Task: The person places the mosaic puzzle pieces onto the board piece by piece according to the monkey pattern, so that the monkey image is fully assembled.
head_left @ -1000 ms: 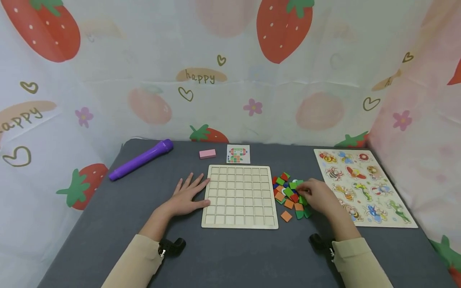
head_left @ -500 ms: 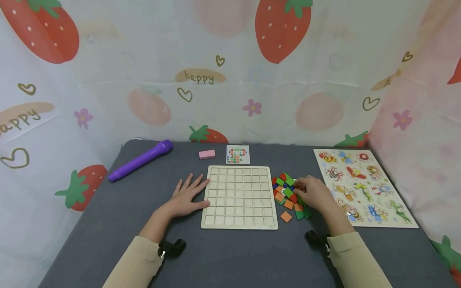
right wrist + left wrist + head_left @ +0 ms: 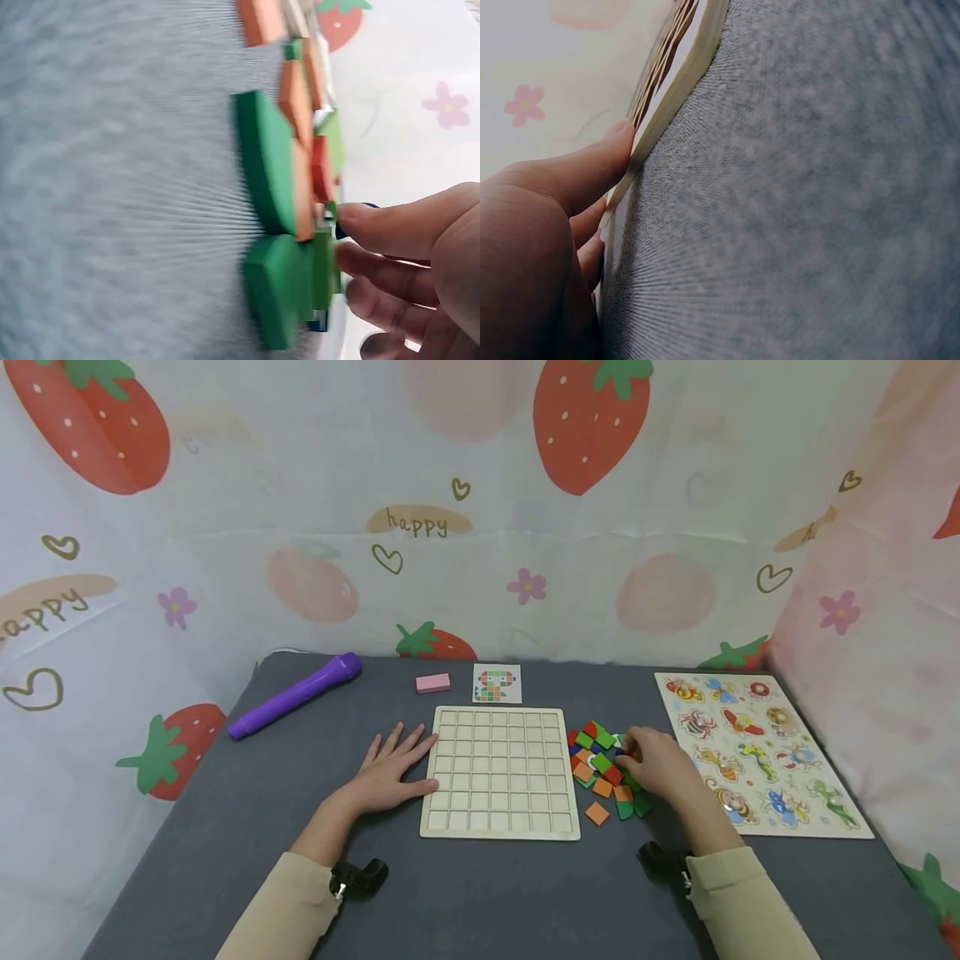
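My left hand [image 3: 387,774] lies on the table with spread fingers. Its thumb and fingertips touch the left edge of a pale wooden grid board [image 3: 498,772]; the left wrist view shows the thumb against the board's rim [image 3: 679,82]. To the board's right is a heap of small coloured tiles [image 3: 600,763] in orange, green, red, blue and white. Over the heap's right side, my right hand [image 3: 663,766] pinches a dark blue tile [image 3: 342,228] between thumb and forefinger, mostly covered by the thumb. Green rounded tiles [image 3: 266,165] lie just below those fingers.
A small pattern card [image 3: 497,683] and a pink block [image 3: 432,683] lie behind the board. A purple stick-like tube [image 3: 296,697] rests at back left. An insect picture board [image 3: 761,752] lies right of my right hand. Printed cloth hangs behind the dark table.
My right hand has shifted slightly left over the tile heap, uncovering less of its right side, and its fingertips have moved among the tiles. My left hand stays at the board's edge.
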### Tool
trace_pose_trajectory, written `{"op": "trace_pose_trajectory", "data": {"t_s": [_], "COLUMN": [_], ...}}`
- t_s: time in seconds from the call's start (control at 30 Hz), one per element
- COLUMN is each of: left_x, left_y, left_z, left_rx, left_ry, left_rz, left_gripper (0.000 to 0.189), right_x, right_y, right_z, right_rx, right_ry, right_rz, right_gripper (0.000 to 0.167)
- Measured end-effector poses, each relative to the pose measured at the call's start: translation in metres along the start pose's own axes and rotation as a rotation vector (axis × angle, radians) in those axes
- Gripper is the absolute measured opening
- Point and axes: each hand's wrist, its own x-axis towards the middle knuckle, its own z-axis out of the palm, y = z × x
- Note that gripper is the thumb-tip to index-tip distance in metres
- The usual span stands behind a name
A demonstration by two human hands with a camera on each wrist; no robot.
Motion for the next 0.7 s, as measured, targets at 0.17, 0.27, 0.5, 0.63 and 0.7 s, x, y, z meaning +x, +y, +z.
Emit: {"op": "trace_pose_trajectory", "data": {"t_s": [0.17, 0.27, 0.5, 0.63, 0.7], "left_x": [-0.001, -0.001, 0.000, 0.001, 0.001], "left_y": [0.001, 0.001, -0.002, -0.002, -0.002], "left_z": [0.000, 0.000, 0.001, 0.002, 0.003], "left_rx": [-0.001, -0.002, 0.018, 0.015, 0.011], "left_ry": [0.003, 0.006, 0.007, 0.003, 0.000], "left_rz": [0.001, -0.002, -0.013, -0.019, -0.024], "left_gripper": [0.082, 0.082, 0.083, 0.084, 0.084], "right_x": [-0.004, -0.007, -0.012, -0.013, -0.013], "right_y": [-0.002, -0.005, -0.015, -0.019, -0.023], "right_z": [-0.007, -0.011, -0.014, -0.015, -0.015], "right_rx": [0.057, 0.081, 0.185, 0.220, 0.239], "right_ry": [0.017, 0.036, 0.070, 0.082, 0.079], "right_rz": [0.005, -0.008, -0.039, -0.035, -0.018], "right_gripper": [0.013, 0.013, 0.021, 0.025, 0.026]}}
